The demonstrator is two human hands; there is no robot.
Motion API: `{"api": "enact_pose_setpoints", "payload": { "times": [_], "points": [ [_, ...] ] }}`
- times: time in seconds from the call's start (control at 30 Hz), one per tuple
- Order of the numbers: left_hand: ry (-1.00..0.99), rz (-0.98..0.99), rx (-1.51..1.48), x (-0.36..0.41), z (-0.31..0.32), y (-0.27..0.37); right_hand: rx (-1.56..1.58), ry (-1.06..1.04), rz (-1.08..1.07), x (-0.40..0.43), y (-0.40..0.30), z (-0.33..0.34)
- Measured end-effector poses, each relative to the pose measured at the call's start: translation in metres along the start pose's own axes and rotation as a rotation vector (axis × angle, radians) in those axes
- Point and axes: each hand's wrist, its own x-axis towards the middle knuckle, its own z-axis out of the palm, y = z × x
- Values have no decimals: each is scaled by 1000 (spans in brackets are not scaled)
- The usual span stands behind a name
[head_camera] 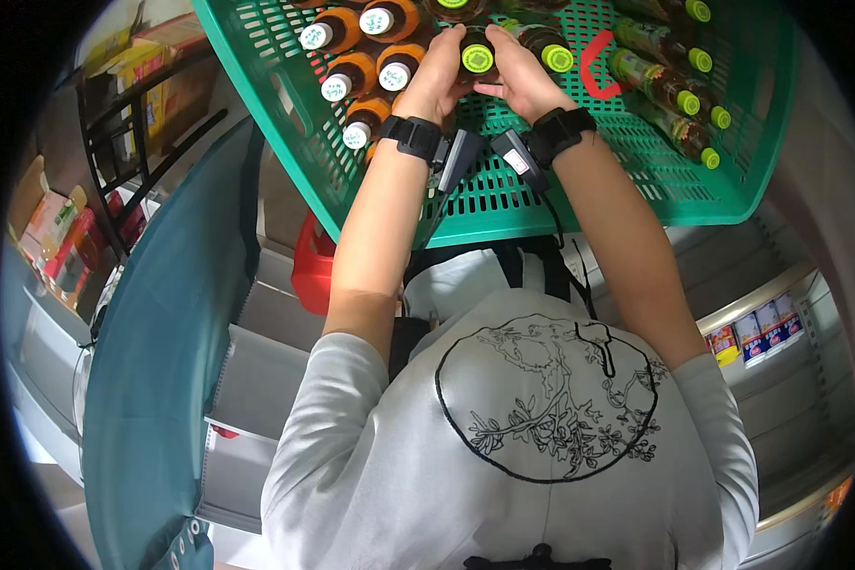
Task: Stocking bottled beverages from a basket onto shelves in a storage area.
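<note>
Both my hands are in a green plastic basket (734,203), one on each side of an upright bottle with a lime-green cap (478,60). My left hand (433,75) touches the bottle's left side, and my right hand (520,75) touches its right side. Just beyond my right hand is another green-capped bottle (557,57). Several white-capped bottles with orange labels (356,132) stand left of my left hand. On the right, several green-capped bottles (648,75) lie tilted. A red plastic strip (593,65) shows between them and my right hand.
Grey shelves (256,385) and a teal curtain (164,342) are on the left, with a red plastic item (313,267) under the basket's edge. Cartons (160,85) stand behind a black metal rack (142,128). Shelves at right hold small cans (769,328).
</note>
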Motion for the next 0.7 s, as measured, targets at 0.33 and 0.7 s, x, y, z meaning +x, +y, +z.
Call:
{"api": "enact_pose_setpoints", "payload": {
  "times": [0.33,0.7],
  "points": [
    [-180,-38,87,-35,14,14,-109,-102,-69,-51,-22,-3],
    [-242,229,204,-175,61,23,-92,-1,-456,-155,-20,-2]
  ]
}}
